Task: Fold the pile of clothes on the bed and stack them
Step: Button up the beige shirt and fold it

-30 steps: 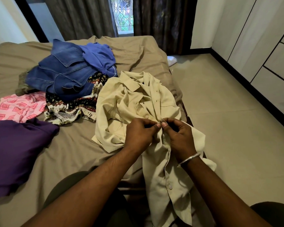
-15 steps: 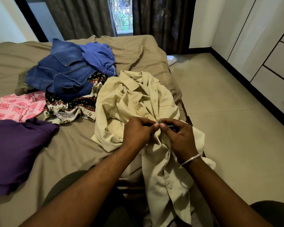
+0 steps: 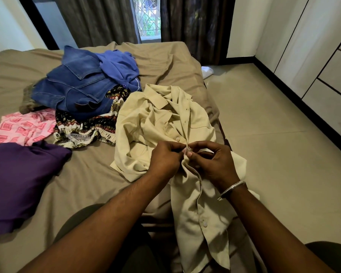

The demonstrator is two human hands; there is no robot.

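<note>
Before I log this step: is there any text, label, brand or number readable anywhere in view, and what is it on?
No readable text anywhere in the head view.
White tag inside the waistband of the patterned garment: any print is too blurred to read.
Cream shirt, pinched at its button placket by the left hand and right hand: no label shows.
Denim jacket: no brand mark visible.
</note>
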